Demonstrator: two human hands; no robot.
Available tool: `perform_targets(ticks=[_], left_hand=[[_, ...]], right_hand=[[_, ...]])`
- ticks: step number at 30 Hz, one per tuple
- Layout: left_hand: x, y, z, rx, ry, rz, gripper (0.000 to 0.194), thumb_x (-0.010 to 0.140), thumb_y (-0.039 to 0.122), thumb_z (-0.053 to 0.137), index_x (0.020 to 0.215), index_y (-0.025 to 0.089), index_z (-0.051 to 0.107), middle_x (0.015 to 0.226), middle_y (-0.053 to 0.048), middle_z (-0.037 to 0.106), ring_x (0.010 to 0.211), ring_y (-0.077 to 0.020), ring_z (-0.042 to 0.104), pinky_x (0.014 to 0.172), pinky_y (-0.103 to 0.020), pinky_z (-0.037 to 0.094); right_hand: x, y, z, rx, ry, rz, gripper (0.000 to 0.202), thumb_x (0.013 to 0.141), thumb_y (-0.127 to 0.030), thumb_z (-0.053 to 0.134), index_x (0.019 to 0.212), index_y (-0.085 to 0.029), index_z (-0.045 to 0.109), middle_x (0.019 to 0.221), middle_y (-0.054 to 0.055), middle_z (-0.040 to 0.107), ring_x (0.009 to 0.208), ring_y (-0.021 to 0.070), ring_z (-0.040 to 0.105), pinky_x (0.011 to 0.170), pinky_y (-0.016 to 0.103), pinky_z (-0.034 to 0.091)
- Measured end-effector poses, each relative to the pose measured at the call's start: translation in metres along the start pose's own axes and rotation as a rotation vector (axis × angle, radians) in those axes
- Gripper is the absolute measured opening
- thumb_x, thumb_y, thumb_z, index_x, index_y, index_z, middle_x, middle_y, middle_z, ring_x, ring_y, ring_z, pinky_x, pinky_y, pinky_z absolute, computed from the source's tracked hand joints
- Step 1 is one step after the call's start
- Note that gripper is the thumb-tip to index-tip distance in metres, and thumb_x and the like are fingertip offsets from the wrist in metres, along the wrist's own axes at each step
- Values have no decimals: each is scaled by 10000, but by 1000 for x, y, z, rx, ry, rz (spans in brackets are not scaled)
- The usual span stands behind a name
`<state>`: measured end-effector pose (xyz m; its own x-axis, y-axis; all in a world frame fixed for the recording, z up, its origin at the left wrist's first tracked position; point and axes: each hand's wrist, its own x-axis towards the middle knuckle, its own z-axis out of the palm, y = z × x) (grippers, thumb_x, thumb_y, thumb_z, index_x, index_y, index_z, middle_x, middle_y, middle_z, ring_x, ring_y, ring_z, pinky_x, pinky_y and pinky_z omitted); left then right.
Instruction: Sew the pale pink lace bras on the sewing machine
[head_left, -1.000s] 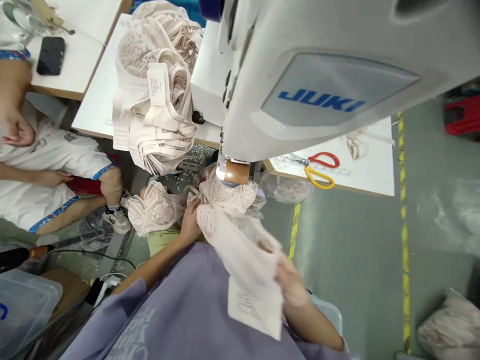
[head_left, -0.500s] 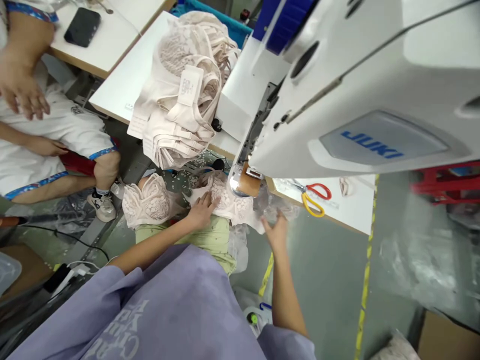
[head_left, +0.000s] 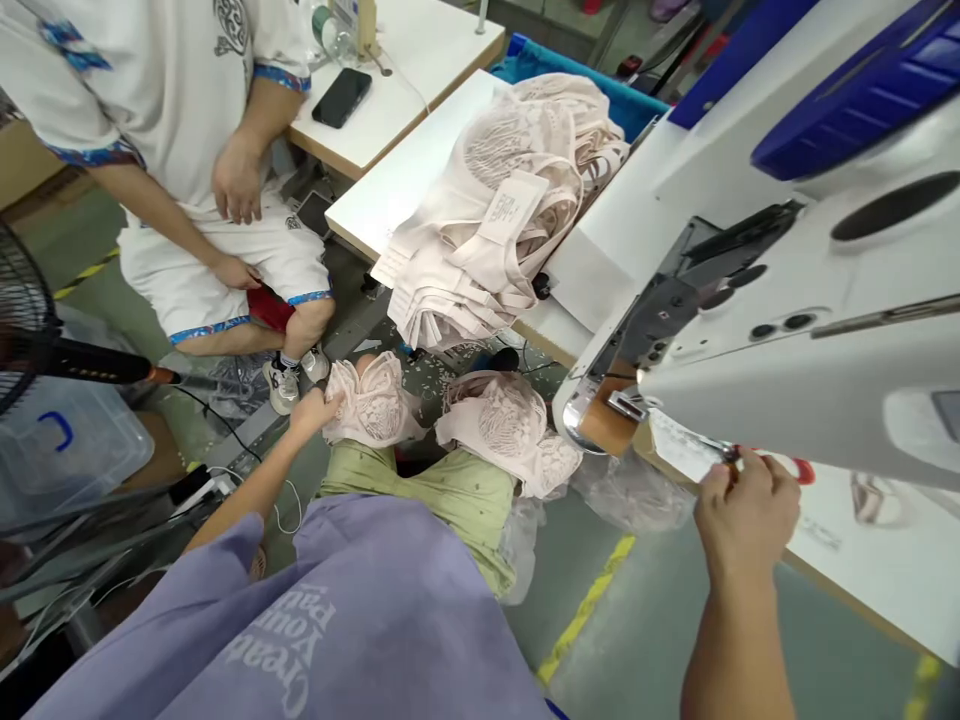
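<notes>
My left hand (head_left: 313, 412) is closed on the outer edge of a pale beige lace bra (head_left: 379, 405) lying over my left knee. More beige lace bra cups (head_left: 501, 420) lie over my right knee; whether they join the first piece I cannot tell. At the right, on the white table (head_left: 885, 560), my right hand (head_left: 750, 505) is closed around the scissors (head_left: 802, 470). Part of a red handle shows beyond the fingers, and the rest is mostly covered by the hand. The sewing machine (head_left: 750, 380) stands above, its head between my knees and the scissors.
A heap of beige bras (head_left: 487, 220) with tags lies on the table left of the machine. Clear plastic (head_left: 634, 490) hangs under the machine. A seated person in white (head_left: 187, 150) is at the left, near a phone (head_left: 342, 98) and a fan (head_left: 26, 320).
My left hand has moved left from the middle cups to the outer edge of the left bra. My right hand has left the plastic and cups, moved right and taken hold of the scissors.
</notes>
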<state>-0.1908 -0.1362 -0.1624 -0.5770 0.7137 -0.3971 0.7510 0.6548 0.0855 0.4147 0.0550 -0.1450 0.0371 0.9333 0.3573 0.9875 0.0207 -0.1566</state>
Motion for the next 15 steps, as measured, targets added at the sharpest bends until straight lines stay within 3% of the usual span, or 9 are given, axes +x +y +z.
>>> perform_targets(ticks=[3, 5, 8, 9, 10, 12, 13, 14, 15], left_hand=[[-14, -11, 1, 13, -58, -46, 430, 971, 407, 360, 877, 101, 647, 858, -208, 697, 864, -345, 674, 736, -374, 478], [-32, -7, -4, 16, -49, -51, 461, 983, 402, 302, 883, 110, 645, 881, -215, 697, 892, -353, 668, 748, -376, 459], [-74, 19, -16, -34, -71, 50, 483, 981, 438, 284, 800, 146, 623, 792, -162, 684, 827, -309, 660, 719, -338, 429], [-91, 34, -20, -71, -101, 130, 490, 978, 460, 293, 738, 163, 601, 736, -128, 670, 777, -277, 650, 694, -315, 417], [-107, 51, -24, -113, -142, 233, 488, 974, 469, 309, 686, 176, 572, 691, -93, 652, 723, -242, 633, 667, -296, 403], [-136, 87, -33, -219, -239, 480, 502, 978, 483, 320, 625, 188, 521, 637, -38, 616, 633, -180, 581, 619, -266, 381], [-145, 104, -38, -360, -318, 616, 511, 984, 482, 325, 603, 189, 498, 599, -24, 581, 583, -164, 537, 578, -264, 357], [-149, 120, -43, -465, -394, 727, 511, 986, 483, 344, 593, 191, 488, 569, -8, 546, 547, -150, 498, 546, -260, 336], [-150, 138, -47, -554, -442, 828, 497, 983, 479, 373, 594, 192, 491, 557, 1, 523, 534, -144, 474, 532, -257, 327]], right_hand=[[24, -20, 9, 21, -77, -3, 350, 713, -353, 451, 887, -148, 676, 952, 293, 656, 1085, 433, 573, 868, 541, 465], [33, -45, 2, 75, -37, -22, 285, 703, -333, 493, 865, -166, 658, 919, 259, 654, 1101, 423, 566, 930, 541, 444], [9, -103, -35, 247, 201, -66, 340, 784, -369, 550, 1056, -180, 630, 1072, 206, 644, 1126, 386, 560, 989, 560, 406], [-9, -127, -52, 374, 192, -124, 376, 845, -380, 535, 1158, -179, 590, 1109, 195, 632, 1081, 363, 579, 937, 551, 439], [-31, -151, -68, 517, 79, -251, 408, 905, -393, 495, 1248, -176, 542, 1129, 189, 625, 1046, 344, 591, 903, 536, 458], [-70, -196, -91, 557, -193, -536, 449, 882, -579, 538, 1232, -300, 570, 1045, 48, 686, 923, 239, 649, 812, 359, 528], [-83, -213, -97, 645, -494, -732, 534, 840, -618, 590, 1255, -282, 567, 1072, 58, 689, 934, 239, 646, 816, 339, 525], [-91, -223, -101, 696, -782, -813, 537, 831, -609, 622, 1236, -260, 579, 1076, 59, 688, 937, 227, 644, 821, 316, 517], [-93, -227, -106, 724, -927, -763, 439, 864, -610, 582, 1119, -255, 627, 947, 21, 695, 813, 189, 639, 736, 276, 509]])
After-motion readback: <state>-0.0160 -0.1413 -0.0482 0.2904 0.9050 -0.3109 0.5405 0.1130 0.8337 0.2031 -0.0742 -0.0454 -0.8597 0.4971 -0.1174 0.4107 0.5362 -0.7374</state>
